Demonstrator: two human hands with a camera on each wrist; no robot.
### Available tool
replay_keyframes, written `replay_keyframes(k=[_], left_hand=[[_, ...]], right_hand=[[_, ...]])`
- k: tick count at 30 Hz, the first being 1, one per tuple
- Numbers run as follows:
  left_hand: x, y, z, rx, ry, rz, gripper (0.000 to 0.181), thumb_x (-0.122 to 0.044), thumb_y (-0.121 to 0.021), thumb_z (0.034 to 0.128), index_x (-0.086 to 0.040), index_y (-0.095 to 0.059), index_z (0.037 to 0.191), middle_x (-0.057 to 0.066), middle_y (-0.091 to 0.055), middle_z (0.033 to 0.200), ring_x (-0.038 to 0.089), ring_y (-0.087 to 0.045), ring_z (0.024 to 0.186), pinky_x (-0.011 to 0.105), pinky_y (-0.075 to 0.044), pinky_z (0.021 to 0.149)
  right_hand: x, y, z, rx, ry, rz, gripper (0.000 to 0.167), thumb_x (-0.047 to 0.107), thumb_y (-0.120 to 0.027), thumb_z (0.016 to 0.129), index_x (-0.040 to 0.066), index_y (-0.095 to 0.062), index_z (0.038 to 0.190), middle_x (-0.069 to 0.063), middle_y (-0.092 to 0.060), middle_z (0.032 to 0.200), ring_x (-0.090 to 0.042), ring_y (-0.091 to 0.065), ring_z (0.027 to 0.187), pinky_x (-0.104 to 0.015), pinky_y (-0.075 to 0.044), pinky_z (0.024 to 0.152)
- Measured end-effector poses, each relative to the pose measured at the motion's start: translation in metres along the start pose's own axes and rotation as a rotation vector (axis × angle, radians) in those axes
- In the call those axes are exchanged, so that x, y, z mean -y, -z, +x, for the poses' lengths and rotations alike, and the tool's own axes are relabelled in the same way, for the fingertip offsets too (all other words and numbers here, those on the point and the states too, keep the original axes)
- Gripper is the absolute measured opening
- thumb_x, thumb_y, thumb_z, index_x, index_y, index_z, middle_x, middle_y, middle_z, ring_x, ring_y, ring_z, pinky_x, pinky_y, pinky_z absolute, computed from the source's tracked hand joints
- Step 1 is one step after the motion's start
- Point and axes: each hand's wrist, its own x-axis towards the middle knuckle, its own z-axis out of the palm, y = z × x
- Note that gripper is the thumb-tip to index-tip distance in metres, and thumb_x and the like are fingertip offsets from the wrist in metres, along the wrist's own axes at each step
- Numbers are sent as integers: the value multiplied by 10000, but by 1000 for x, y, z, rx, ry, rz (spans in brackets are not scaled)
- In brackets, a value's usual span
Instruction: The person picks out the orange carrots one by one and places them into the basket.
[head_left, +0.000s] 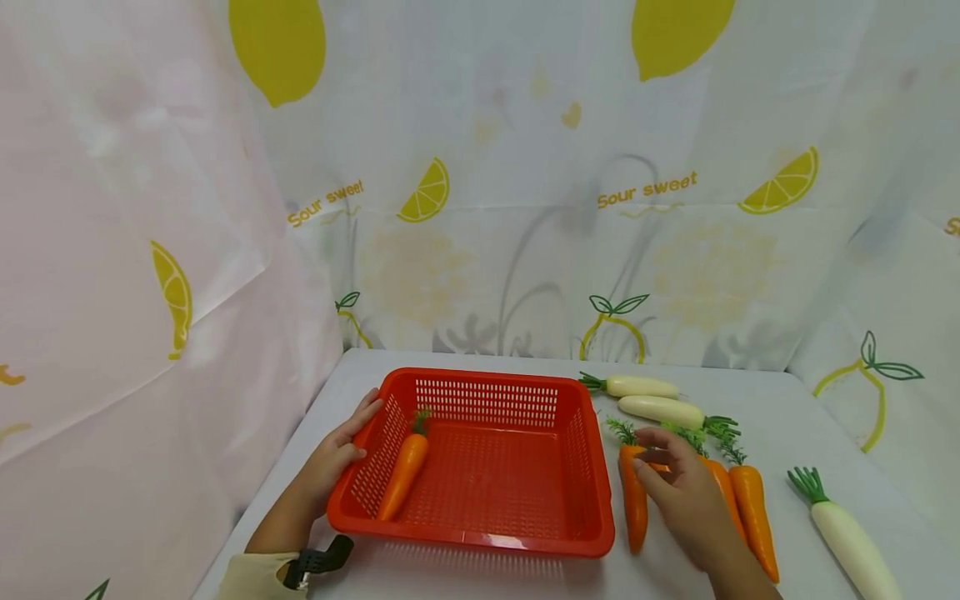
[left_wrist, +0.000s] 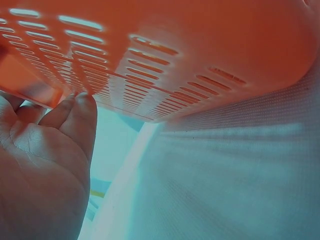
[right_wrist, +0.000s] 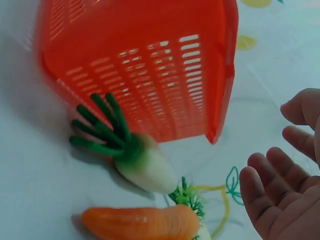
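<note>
A red plastic basket (head_left: pixel 487 546) stands on the table with one carrot (head_left: pixel 405 475) lying along its left side. My left hand (head_left: pixel 326 467) rests against the basket's left rim, fingers fairly straight; in the left wrist view its fingertips touch the slotted wall. Over on the right, my right hand (head_left: pixel 686 492) hovers above several carrots, fingers loosely bent and holding nothing. The nearest carrot (head_left: pixel 635 504) lies beside the basket, and another carrot (head_left: pixel 753 512) lies right of the hand, which partly hides those between. The right wrist view shows a white radish (right_wrist: pixel 147 167) near the basket wall.
Two white radishes, a rear radish (head_left: pixel 641 386) and a closer radish (head_left: pixel 660 409), lie behind the carrots. Another white radish (head_left: pixel 855 542) is at the far right. Lemon-print curtains (head_left: pixel 487 275) surround the white table (head_left: pixel 787 417) at the back and sides.
</note>
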Motion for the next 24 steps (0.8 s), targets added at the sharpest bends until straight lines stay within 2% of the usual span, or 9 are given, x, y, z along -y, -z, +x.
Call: replay_keyframes(k=[4, 7, 12, 17, 20, 24], left_hand=[[-1, 1, 0, -3, -7, 12, 832, 79, -390, 859, -69, -234, 1663, 15, 26, 1781, 382, 89, 1617, 172, -456, 1053], [-2, 2, 0, 2, -15, 6, 828, 79, -390, 861, -62, -234, 1662, 24, 32, 1781, 390, 99, 1613, 171, -449, 1058], [0, 1, 0, 21, -26, -8, 828, 78, -383, 858, -39, -215, 1660, 63, 62, 1776, 400, 121, 1603, 152, -409, 1084], [2, 1, 0, 12, -22, -8, 838, 80, -386, 853, -62, -227, 1664, 58, 54, 1777, 395, 106, 1608, 162, -428, 1076], [3, 1, 0, 11, -24, -7, 837, 81, -391, 855, -66, -229, 1663, 56, 55, 1777, 391, 107, 1608, 161, -431, 1075], [4, 1, 0, 17, -30, -2, 836, 87, -390, 850, -44, -226, 1659, 55, 55, 1776, 396, 123, 1601, 139, -394, 1091]], right_hand=[[-7, 2, 2, -20, 9, -46, 459, 193, -633, 1033, 62, -519, 1459, -154, -584, 1453, -307, -616, 1256, -373, -588, 962], [-14, 5, 4, -18, -1, -51, 450, 193, -633, 1034, 57, -528, 1450, -159, -590, 1443, -311, -615, 1258, -299, -569, 940], [-24, 11, 4, 12, -62, -58, 480, 266, -619, 1047, 69, -505, 1470, -153, -560, 1480, -321, -588, 1303, -195, -517, 899], [-31, 17, 4, -1, -33, -72, 476, 265, -617, 1050, 52, -516, 1464, -156, -565, 1475, -296, -618, 1246, -159, -525, 861], [-34, 22, 4, -2, -28, -90, 482, 255, -607, 1056, 30, -506, 1470, -178, -550, 1487, -313, -619, 1241, -209, -554, 885], [-38, 29, 3, 6, -74, -123, 530, 288, -591, 1058, 19, -471, 1499, -213, -504, 1518, -377, -564, 1303, -419, -578, 970]])
